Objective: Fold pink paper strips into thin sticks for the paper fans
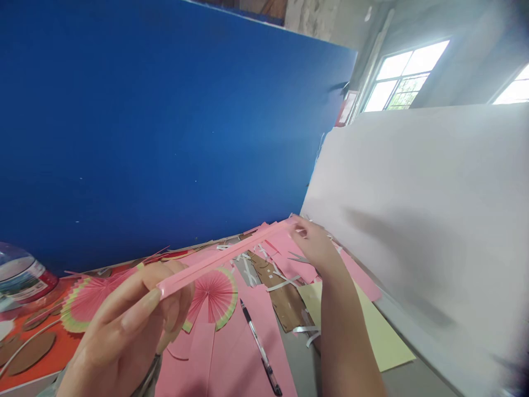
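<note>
A long, narrow strip of folded pink paper stretches between my two hands above the table. My left hand pinches its near end between thumb and fingers. At the far end, my right hand grips the strip with the fingertips, partly hidden from this angle. Below the strip lies a pleated pink paper rosette with a yellow-green rim. A second pleated rosette sits beyond my left hand. Pink sheets cover the table under my hands, and a pen rests on them.
Scissors lie beside my right hand. A pale yellow sheet, white paper scraps and brown cardboard are on the table. A plastic bottle and cardboard discs are at left. Blue and white panels stand behind.
</note>
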### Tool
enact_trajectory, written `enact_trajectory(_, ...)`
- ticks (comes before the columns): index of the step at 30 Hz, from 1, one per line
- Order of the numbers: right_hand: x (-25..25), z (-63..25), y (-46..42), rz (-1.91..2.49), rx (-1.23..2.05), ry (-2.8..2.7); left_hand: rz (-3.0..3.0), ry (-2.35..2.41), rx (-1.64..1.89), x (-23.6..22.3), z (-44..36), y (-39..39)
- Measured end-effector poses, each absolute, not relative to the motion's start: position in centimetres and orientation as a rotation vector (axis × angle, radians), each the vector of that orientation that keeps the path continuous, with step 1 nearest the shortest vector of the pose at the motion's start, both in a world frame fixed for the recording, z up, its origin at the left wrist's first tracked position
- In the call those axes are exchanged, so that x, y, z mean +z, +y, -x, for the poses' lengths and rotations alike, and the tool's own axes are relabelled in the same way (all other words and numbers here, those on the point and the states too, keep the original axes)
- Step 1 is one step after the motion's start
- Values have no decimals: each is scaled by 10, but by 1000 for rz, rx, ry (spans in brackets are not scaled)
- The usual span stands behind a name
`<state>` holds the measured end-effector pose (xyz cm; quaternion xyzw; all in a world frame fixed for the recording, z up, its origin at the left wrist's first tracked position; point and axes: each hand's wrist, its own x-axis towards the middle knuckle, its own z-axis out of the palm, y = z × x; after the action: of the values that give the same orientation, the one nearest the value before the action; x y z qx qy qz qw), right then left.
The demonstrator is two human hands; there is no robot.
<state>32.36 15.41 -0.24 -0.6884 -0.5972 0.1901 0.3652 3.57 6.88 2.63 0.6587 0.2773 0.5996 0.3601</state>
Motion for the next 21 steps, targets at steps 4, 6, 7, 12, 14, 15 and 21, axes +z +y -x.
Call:
enact_trajectory(4, 12, -304, 137, 1227, 987, -1832, -1672, 646, 1471, 26, -49, 66)
enact_trajectory(6, 17, -296, 129, 961, 1136, -1870, -1691, 664, 1365, 24, -59, 62)
enact_trajectory(7, 19, -292, 126, 848, 1184, -1863, -1688, 691, 1388, 22, -64, 60)
enact_trajectory(12, 32, -277, 106, 620, 1216, -1664, -1796, 919, 1511, 13, -90, 52)
enact_trajectory(14, 36, -272, 100, 624, 1225, -1610, -1845, 975, 1537, 11, -95, 52)
enact_trajectory(15, 38, -270, 98, 627, 1230, -1592, -1874, 993, 1541, 10, -96, 53)
enact_trajectory(21, 42, -261, 92, 642, 1172, -1515, -1958, 928, 1419, 12, -99, 55)
